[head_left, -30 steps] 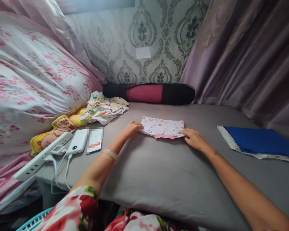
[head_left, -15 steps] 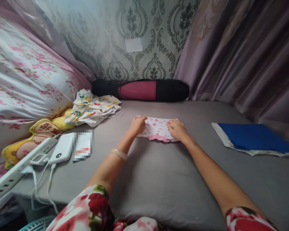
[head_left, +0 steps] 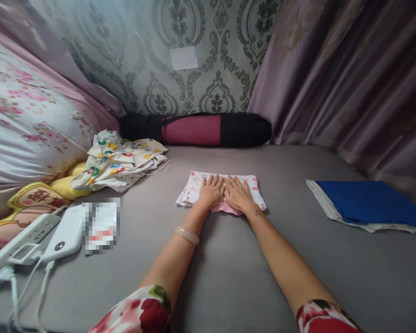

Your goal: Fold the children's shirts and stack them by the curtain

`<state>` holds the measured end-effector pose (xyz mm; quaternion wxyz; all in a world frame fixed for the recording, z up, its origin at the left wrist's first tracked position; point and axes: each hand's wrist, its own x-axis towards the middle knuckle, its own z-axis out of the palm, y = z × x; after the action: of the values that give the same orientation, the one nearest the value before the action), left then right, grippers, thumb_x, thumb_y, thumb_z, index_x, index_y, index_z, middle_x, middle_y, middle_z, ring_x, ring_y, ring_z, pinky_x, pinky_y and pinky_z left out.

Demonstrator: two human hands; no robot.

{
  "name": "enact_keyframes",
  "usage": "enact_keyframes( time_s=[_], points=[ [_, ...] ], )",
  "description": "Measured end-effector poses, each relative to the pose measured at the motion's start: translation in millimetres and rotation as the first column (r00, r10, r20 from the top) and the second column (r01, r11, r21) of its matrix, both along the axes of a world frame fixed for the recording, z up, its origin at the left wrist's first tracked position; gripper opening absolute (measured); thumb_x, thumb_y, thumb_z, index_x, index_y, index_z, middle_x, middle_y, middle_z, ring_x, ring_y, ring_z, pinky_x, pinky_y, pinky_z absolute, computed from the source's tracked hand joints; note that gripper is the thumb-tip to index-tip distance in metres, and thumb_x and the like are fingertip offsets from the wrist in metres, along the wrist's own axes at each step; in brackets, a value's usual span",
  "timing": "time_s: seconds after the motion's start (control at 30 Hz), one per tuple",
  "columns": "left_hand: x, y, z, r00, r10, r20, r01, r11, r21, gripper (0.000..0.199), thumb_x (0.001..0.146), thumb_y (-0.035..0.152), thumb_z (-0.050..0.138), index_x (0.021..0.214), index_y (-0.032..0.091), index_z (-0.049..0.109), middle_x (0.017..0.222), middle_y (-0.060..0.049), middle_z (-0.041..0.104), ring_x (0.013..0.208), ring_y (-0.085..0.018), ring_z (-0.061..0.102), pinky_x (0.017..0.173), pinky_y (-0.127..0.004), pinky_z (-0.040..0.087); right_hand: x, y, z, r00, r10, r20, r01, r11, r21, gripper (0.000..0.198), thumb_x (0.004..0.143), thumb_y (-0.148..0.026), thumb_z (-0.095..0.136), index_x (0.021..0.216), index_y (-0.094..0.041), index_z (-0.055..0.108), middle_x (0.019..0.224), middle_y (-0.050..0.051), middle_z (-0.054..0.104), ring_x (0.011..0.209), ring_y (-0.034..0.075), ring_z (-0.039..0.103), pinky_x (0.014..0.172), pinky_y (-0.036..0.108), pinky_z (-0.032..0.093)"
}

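Note:
A folded white garment with pink and red prints (head_left: 190, 188) lies on the grey bed sheet (head_left: 235, 259) in front of me. A pink ruffled edge (head_left: 225, 208) shows along its near side. My left hand (head_left: 212, 190) rests flat on its middle, fingers stretched out. Right beside it, my right hand (head_left: 237, 192) lies flat on the same cloth with fingers spread. The part of the garment under both palms is hidden.
Blue and white folded cloth (head_left: 374, 203) lies at right. A crumpled printed garment (head_left: 121, 162) is at back left, near a power bank (head_left: 64, 233), a power strip (head_left: 27, 240) with cables and a blurred packet (head_left: 102, 226). A black and red roll bag (head_left: 194, 129) lies along the wall.
Both hands have come from the garment's sides to its middle, and their bent fingers have straightened out flat. The view has shifted slightly.

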<state>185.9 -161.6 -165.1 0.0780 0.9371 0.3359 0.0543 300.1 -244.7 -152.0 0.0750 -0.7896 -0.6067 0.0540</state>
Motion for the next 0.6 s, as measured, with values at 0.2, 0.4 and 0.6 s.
enact_keyframes(
  time_s=[0.2,0.4,0.6],
  points=[
    [1,-1,3.9,1.0,0.002,0.002,-0.002,1.0,0.006,0.054,0.099,0.04,0.025,0.147,0.017,0.036,0.154,-0.012,0.033,0.143,-0.031,0.026,0.115,-0.055,0.019,0,2,1,1.0,-0.021,-0.011,0.021,1.0,-0.01,0.056,0.095,-0.028,0.026,0.149,-0.019,0.034,0.157,0.007,0.027,0.144,0.029,0.021,0.115,0.055,0.012],
    [0,2,7.4,0.994,0.039,0.101,-0.054,0.987,0.15,0.047,0.099,0.035,0.025,0.139,0.019,0.046,0.149,-0.009,0.044,0.14,-0.027,0.033,0.115,-0.052,0.024,2,4,6,0.999,-0.039,-0.001,0.039,0.999,0.029,0.055,0.095,-0.027,0.024,0.148,-0.014,0.036,0.156,0.009,0.031,0.143,0.026,0.024,0.116,0.053,0.013],
    [-1,10,1.4,0.999,0.03,0.045,-0.038,0.985,0.171,0.052,0.1,0.038,0.021,0.142,0.016,0.043,0.15,-0.009,0.042,0.14,-0.029,0.034,0.114,-0.052,0.026,2,8,4,0.998,0.047,0.029,-0.047,0.999,0.022,0.055,0.096,-0.028,0.024,0.149,-0.015,0.034,0.156,0.007,0.03,0.144,0.026,0.023,0.116,0.052,0.014]
  ],
)
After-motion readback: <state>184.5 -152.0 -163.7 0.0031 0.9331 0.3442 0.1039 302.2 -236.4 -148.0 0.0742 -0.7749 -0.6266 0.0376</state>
